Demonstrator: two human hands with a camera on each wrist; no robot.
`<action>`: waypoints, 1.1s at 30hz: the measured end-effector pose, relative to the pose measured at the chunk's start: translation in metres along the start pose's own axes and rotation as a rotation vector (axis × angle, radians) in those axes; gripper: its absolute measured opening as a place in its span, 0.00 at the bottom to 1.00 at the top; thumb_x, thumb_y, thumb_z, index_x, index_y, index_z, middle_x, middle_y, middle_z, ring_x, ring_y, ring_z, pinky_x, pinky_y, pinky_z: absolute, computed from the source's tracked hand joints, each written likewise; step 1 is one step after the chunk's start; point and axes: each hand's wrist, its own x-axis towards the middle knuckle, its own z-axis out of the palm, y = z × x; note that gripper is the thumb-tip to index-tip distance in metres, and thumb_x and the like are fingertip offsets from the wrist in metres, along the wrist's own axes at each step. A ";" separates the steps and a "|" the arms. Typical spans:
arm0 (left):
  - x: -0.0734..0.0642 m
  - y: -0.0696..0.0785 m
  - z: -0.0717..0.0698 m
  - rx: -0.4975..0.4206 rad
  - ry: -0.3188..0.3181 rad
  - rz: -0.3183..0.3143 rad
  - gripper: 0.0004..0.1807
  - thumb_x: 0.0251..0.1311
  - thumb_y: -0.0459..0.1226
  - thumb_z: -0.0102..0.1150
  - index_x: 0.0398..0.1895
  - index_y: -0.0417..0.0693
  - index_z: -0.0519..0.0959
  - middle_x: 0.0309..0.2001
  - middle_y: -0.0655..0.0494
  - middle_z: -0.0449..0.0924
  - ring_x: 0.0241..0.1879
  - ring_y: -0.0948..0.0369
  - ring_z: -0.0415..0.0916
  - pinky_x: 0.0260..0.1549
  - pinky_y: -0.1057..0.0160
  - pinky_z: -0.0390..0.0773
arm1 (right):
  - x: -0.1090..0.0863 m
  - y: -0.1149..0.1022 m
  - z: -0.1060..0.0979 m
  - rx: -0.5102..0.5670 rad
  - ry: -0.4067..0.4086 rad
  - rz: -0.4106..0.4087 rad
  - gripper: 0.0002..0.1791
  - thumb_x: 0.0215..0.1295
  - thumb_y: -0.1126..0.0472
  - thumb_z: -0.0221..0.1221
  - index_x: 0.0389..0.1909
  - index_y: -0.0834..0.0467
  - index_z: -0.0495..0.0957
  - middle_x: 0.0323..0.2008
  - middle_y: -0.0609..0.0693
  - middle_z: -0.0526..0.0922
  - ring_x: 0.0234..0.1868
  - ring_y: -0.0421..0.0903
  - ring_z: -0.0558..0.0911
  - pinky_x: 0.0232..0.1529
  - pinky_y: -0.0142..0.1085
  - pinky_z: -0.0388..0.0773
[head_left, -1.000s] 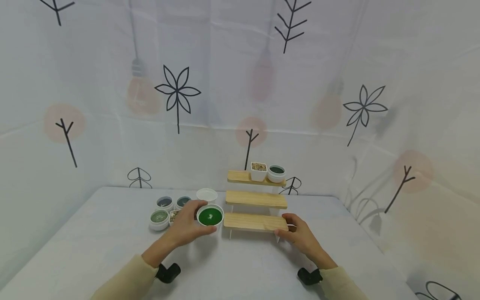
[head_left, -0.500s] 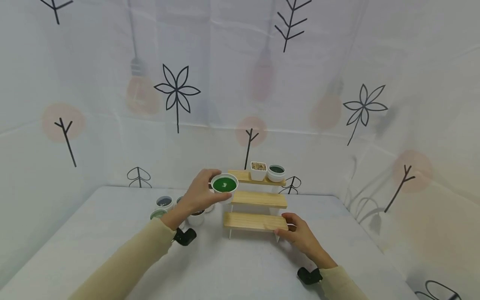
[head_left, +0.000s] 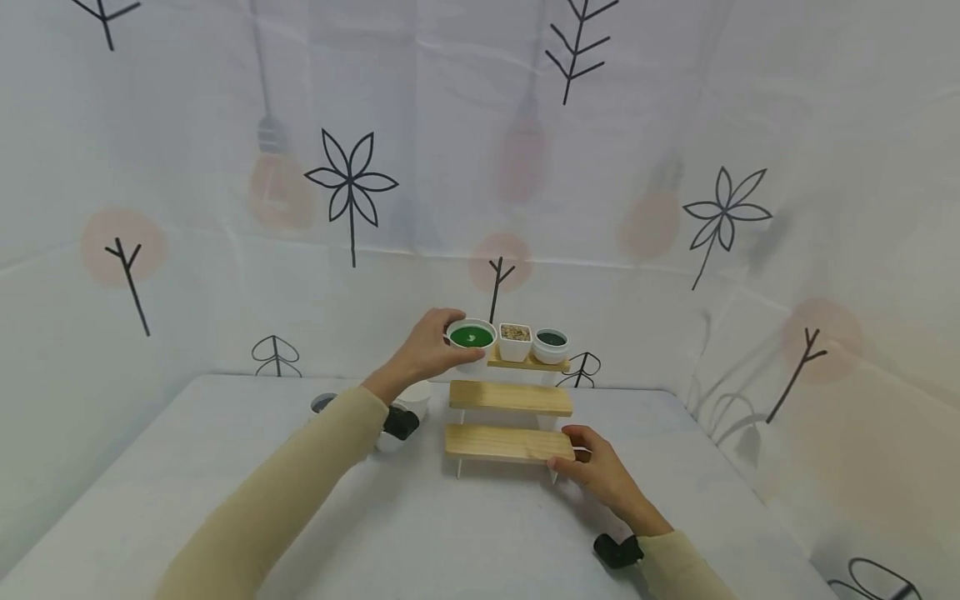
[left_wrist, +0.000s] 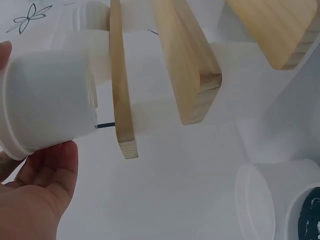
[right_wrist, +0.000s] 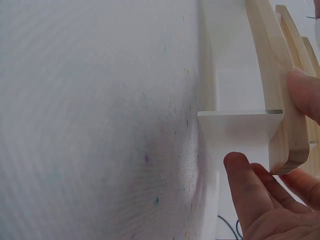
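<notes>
My left hand (head_left: 423, 350) grips a round white pot (head_left: 472, 353) with a bright green top, thumb and fingers on opposite sides of its rim. The pot is upright at the left end of a three-tier wooden stand's top plank (head_left: 528, 363). In the left wrist view, a small gap shows between the pot's base and that plank (left_wrist: 121, 95). At the stand's lowest plank (head_left: 506, 443), my right hand (head_left: 603, 479) holds the right end. The right wrist view has its thumb (right_wrist: 304, 94) on the plank and fingers around the end, near a white support (right_wrist: 240, 120).
A square white pot (head_left: 515, 347) of grainy stuff and a round dark-topped pot (head_left: 551, 350) share the top plank. The middle plank (head_left: 510, 398) lies below. More white pots (head_left: 415, 398) stand left of the stand, partly hidden by the left arm. A printed cloth (head_left: 420, 208) hangs behind.
The left hand has carried the green-topped pot up and to the right, from beside the stand to the top plank's left end. The right hand has stayed in place.
</notes>
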 end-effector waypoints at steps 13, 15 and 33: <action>0.026 -0.015 0.006 0.003 -0.028 -0.072 0.43 0.51 0.53 0.68 0.65 0.38 0.65 0.60 0.45 0.68 0.51 0.54 0.69 0.51 0.56 0.74 | 0.002 0.000 0.000 -0.025 -0.003 0.005 0.43 0.51 0.46 0.70 0.64 0.61 0.65 0.58 0.59 0.72 0.53 0.53 0.76 0.53 0.48 0.76; 0.028 -0.015 0.007 -0.007 -0.032 -0.071 0.43 0.51 0.52 0.68 0.66 0.38 0.65 0.60 0.44 0.68 0.52 0.53 0.69 0.51 0.56 0.74 | 0.001 0.000 0.000 -0.019 -0.003 0.005 0.43 0.51 0.46 0.70 0.64 0.61 0.65 0.58 0.59 0.72 0.54 0.53 0.76 0.53 0.48 0.76; 0.034 -0.014 0.012 -0.059 -0.055 -0.057 0.45 0.51 0.51 0.68 0.67 0.37 0.63 0.63 0.41 0.66 0.54 0.52 0.69 0.53 0.54 0.73 | 0.001 0.001 0.000 -0.002 0.001 0.002 0.43 0.51 0.46 0.70 0.64 0.61 0.65 0.58 0.60 0.72 0.53 0.54 0.77 0.51 0.47 0.77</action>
